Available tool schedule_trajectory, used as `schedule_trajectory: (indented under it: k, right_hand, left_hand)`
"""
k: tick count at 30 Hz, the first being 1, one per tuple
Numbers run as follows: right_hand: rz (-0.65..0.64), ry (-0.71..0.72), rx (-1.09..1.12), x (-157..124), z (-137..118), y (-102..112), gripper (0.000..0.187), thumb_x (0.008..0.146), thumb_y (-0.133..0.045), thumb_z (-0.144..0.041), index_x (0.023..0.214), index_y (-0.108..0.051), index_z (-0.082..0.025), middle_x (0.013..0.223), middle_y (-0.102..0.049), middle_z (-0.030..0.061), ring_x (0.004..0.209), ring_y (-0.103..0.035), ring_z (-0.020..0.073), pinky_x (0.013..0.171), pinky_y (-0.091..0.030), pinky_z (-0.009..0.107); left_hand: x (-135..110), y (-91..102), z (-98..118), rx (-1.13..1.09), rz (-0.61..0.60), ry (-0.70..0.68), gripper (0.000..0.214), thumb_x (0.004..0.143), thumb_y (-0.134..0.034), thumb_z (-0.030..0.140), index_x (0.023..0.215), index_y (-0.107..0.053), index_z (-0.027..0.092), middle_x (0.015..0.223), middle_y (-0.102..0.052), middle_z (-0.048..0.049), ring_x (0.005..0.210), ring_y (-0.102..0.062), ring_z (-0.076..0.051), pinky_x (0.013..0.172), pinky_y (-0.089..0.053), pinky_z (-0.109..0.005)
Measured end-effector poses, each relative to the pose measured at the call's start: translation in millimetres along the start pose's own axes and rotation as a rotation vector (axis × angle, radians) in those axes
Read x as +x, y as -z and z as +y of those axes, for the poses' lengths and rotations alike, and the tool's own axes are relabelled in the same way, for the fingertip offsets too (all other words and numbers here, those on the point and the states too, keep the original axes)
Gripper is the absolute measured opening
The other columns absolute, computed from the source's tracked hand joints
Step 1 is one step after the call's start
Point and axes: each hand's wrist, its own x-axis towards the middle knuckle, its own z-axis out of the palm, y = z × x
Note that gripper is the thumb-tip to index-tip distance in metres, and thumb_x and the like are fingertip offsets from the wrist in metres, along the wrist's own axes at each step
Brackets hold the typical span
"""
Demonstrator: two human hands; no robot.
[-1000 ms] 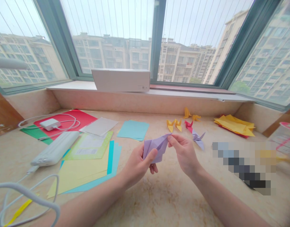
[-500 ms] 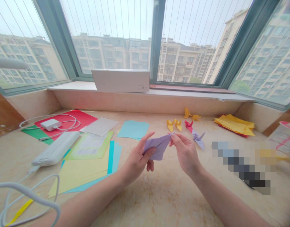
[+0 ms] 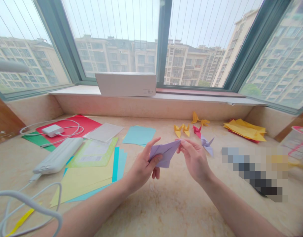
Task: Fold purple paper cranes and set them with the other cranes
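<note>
Folded purple origami paper (image 3: pixel 163 154) is held up above the counter between both hands. My left hand (image 3: pixel 147 159) grips its left side, with the thumb on the near face and the other fingers partly hidden behind it. At the paper's pointed upper right tip, my right hand (image 3: pixel 194 158) pinches with thumb and forefinger. Just beyond the right hand lies a folded purple crane (image 3: pixel 207 144). Beside it are a red crane (image 3: pixel 197 131) and several yellow cranes (image 3: pixel 181 130).
Blue paper squares (image 3: pixel 138 135) lie behind the left hand. At left are yellow sheets (image 3: pixel 89 179), a white power bank (image 3: pixel 58 155), a charger (image 3: pixel 52 130) and cables. Yellow paper pieces (image 3: pixel 245 129) lie at right, near a pixelated dark object (image 3: pixel 252 172). A white box (image 3: pixel 126 84) stands on the windowsill.
Almost nothing differs. Both hands keep hold of the purple paper in nearly the same place, with only a slight shift of the right fingers at the tip.
</note>
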Motion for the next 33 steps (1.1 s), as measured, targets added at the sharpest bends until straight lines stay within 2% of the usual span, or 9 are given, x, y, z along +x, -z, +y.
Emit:
schedule_trajectory:
  k: [7, 13, 18, 20, 22, 24, 26, 30, 33]
  right_hand:
    - [-0.043, 0.041, -0.104, -0.2, 0.0, 3.4, 0.033, 0.094, -0.057, -0.045, 0.095, -0.078, -0.019, 0.07, -0.068, 0.0037, 0.067, -0.057, 0.0183, 0.071, -0.044, 0.034]
    - [0.065, 0.044, -0.244, -0.2, -5.8, 0.9, 0.03, 0.087, -0.067, -0.048, 0.089, -0.078, -0.02, 0.06, -0.063, 0.0004, 0.065, -0.058, 0.018, 0.069, -0.045, 0.033]
    - [0.102, 0.045, -0.202, 1.0, 0.2, 0.5, 0.033, 0.088, -0.066, -0.051, 0.086, -0.078, -0.02, 0.06, -0.062, 0.0008, 0.062, -0.056, 0.0169, 0.066, -0.044, 0.032]
    - [0.034, 0.008, -0.144, 0.8, 3.8, 0.1, 0.036, 0.089, -0.063, -0.053, 0.087, -0.077, -0.02, 0.066, -0.065, 0.0021, 0.065, -0.056, 0.0168, 0.068, -0.045, 0.031]
    - [-0.099, -0.041, -0.108, -0.8, 5.1, -2.5, 0.038, 0.088, -0.063, -0.055, 0.092, -0.076, -0.02, 0.076, -0.069, 0.0035, 0.071, -0.059, 0.0172, 0.07, -0.046, 0.031]
    - [-0.248, -0.106, -0.092, -3.7, 4.2, -7.5, 0.035, 0.084, -0.07, -0.053, 0.098, -0.074, -0.021, 0.087, -0.073, 0.0043, 0.077, -0.062, 0.0185, 0.073, -0.048, 0.031]
    - [-0.315, -0.152, -0.075, -6.8, 3.6, -12.8, 0.032, 0.08, -0.076, -0.046, 0.1, -0.072, -0.022, 0.094, -0.074, 0.0049, 0.082, -0.065, 0.02, 0.076, -0.049, 0.033]
    - [-0.183, -0.08, -0.114, -8.8, 9.9, -15.9, 0.023, 0.08, -0.077, -0.038, 0.094, -0.07, -0.022, 0.093, -0.074, 0.0046, 0.084, -0.066, 0.0209, 0.077, -0.05, 0.034]
    - [-0.118, 0.015, -0.207, -6.5, 17.7, -12.2, 0.018, 0.08, -0.077, -0.035, 0.091, -0.07, -0.022, 0.084, -0.072, 0.0038, 0.083, -0.064, 0.0215, 0.078, -0.049, 0.034]
  left_hand:
    - [-0.1, 0.7, -0.6, -0.019, -0.008, 0.016, 0.058, 0.098, -0.052, 0.037, 0.149, -0.026, 0.029, 0.076, -0.061, 0.0023, 0.04, -0.058, -0.007, 0.038, -0.043, -0.015]
    - [0.7, 0.3, -1.7, -0.026, -0.037, 0.032, 0.058, 0.098, -0.053, 0.038, 0.149, -0.029, 0.028, 0.07, -0.061, 0.0032, 0.039, -0.057, -0.007, 0.037, -0.043, -0.014]
    - [0.3, -1.1, -0.3, -0.055, -0.038, 0.047, 0.062, 0.097, -0.055, 0.039, 0.15, -0.025, 0.029, 0.074, -0.064, 0.0018, 0.04, -0.058, -0.008, 0.037, -0.042, -0.015]
    - [0.0, -2.3, 0.4, -0.059, -0.015, 0.04, 0.064, 0.097, -0.054, 0.038, 0.151, -0.021, 0.028, 0.073, -0.064, 0.0023, 0.039, -0.058, -0.008, 0.037, -0.043, -0.016]
    - [-0.2, -4.0, 1.2, -0.059, 0.022, 0.031, 0.065, 0.097, -0.054, 0.037, 0.151, -0.019, 0.027, 0.074, -0.064, 0.0022, 0.04, -0.058, -0.009, 0.038, -0.045, -0.017]
    - [-0.4, -5.8, 2.0, -0.062, 0.056, 0.021, 0.066, 0.097, -0.055, 0.038, 0.151, -0.018, 0.028, 0.081, -0.066, 0.0001, 0.042, -0.06, -0.01, 0.04, -0.048, -0.02]
    - [-0.7, -7.7, 2.4, -0.07, 0.072, 0.021, 0.067, 0.096, -0.056, 0.039, 0.151, -0.017, 0.029, 0.09, -0.066, -0.0027, 0.044, -0.063, -0.011, 0.042, -0.051, -0.022]
    - [-1.9, -10.8, 1.7, -0.067, 0.059, 0.041, 0.064, 0.097, -0.054, 0.039, 0.15, -0.019, 0.028, 0.105, -0.066, -0.0076, 0.051, -0.068, -0.013, 0.047, -0.055, -0.025]
    - [-2.8, -11.7, 2.9, -0.002, 0.051, 0.034, 0.049, 0.097, -0.053, 0.04, 0.14, -0.038, 0.021, 0.108, -0.067, -0.0108, 0.063, -0.072, -0.017, 0.05, -0.055, -0.025]
